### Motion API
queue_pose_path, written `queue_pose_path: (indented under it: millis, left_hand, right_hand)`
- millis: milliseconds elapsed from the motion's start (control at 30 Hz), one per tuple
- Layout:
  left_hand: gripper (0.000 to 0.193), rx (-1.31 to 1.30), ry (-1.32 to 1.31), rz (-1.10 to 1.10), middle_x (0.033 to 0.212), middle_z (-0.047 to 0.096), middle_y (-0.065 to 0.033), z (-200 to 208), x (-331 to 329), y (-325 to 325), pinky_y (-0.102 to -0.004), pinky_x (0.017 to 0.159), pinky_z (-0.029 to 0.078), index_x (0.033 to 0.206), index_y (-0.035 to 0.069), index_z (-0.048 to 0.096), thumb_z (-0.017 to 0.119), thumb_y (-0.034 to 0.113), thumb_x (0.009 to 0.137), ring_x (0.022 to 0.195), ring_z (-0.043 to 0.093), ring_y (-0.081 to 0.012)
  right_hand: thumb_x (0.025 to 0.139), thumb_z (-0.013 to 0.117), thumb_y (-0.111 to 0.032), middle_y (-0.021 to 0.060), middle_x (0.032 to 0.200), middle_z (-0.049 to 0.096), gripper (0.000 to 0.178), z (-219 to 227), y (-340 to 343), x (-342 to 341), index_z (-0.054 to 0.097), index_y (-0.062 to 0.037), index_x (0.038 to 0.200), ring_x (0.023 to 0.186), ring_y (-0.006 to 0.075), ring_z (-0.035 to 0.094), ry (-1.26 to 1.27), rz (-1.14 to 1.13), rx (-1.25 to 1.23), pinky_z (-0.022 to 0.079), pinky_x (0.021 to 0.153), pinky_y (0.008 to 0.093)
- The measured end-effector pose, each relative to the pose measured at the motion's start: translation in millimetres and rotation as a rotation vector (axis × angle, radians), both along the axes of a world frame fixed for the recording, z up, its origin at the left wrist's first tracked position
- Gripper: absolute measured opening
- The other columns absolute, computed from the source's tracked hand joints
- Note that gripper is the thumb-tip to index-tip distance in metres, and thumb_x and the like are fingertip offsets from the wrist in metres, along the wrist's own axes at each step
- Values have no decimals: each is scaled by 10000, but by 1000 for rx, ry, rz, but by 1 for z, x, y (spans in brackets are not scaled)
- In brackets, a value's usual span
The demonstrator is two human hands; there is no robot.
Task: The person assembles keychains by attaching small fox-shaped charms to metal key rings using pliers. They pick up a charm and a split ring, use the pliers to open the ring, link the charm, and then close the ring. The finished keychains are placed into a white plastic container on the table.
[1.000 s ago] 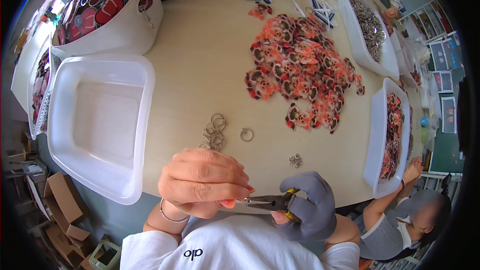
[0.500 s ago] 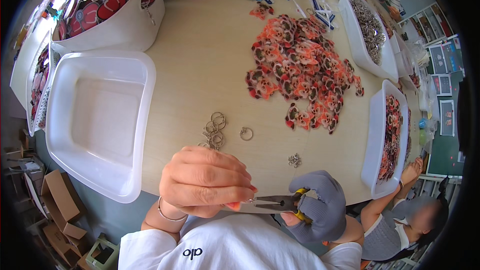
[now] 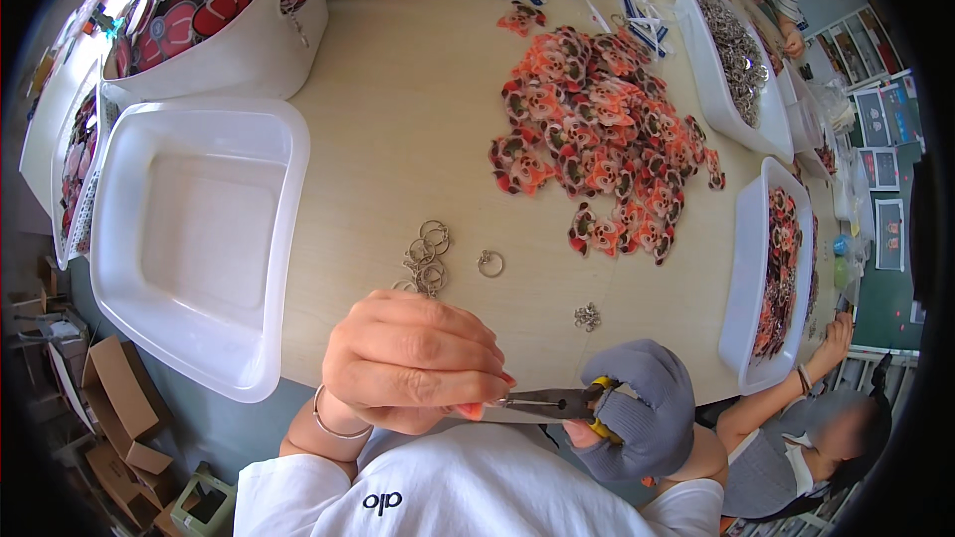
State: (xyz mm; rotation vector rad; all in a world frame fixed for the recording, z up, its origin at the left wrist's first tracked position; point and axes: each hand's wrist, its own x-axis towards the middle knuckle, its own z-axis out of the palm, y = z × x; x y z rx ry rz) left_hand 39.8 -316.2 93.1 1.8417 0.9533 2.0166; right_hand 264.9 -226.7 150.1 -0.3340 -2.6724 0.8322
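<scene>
Two hands close together at near centre: left hand [image 3: 413,360] pinching a small metal piece [image 3: 501,401], right hand [image 3: 647,408], gloved in grey, gripping pliers [image 3: 547,402], tips right at that piece. Bite of those tips? Impossible to tell. Looks partway done. Plenty to go: rings [image 3: 428,274] just beyond the left hand, tiny metal links [image 3: 587,316] to the right, big heap of orange-red cutouts [image 3: 602,129] at far centre.

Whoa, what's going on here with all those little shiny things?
A person's gloved right hand holds pliers, their tips up at the bare left hand, which pinches something shiny, too small to make out clearly. On the table just beyond are some metal rings and a little cluster of metal bits. A big heap of orange, red and dark cutouts lies farther back.
</scene>
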Motion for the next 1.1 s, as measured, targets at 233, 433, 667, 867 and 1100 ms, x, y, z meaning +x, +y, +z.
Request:
queue_pose_path:
  millis: [233,433,667,867,1100]
  left_hand:
    - [117,-43,-155,-78,731,665,-124,-3,6,-1,-294,537,557,775,-44,698,715,70,799,620,652,-234]
    - [135,-199,-311,-118,690,645,-134,-1,9,-7,-288,507,548,750,-53,693,746,68,779,586,651,-236]
    - [86,-276,-455,-211,752,646,-122,0,7,-10,-255,540,484,821,-52,705,730,-58,739,621,629,-181]
    - [87,-338,-549,-325,781,654,-123,-1,8,-11,-265,593,491,825,-40,708,750,-31,749,672,637,-184]
    - [94,-365,-641,-445,804,659,-131,-4,10,-9,-260,612,496,834,-44,705,756,-14,760,690,637,-180]
  right_hand:
    - [685,761,-206,113,909,569,275,-9,2,2,516,-88,729,694,276,559,31,66,199,438,574,358]
    - [705,752,-199,144,1001,578,259,-8,8,-9,520,-85,710,817,300,567,35,13,170,462,687,402]
    - [712,751,-197,166,1056,583,269,-10,14,-10,520,-66,663,883,318,569,47,22,18,471,718,408]
    - [724,745,-191,161,1067,573,270,-16,18,-17,510,-73,665,907,318,564,104,55,42,471,724,409]
    - [771,720,-209,142,1068,553,265,-24,23,-20,495,-84,710,892,306,566,179,119,96,462,683,402]
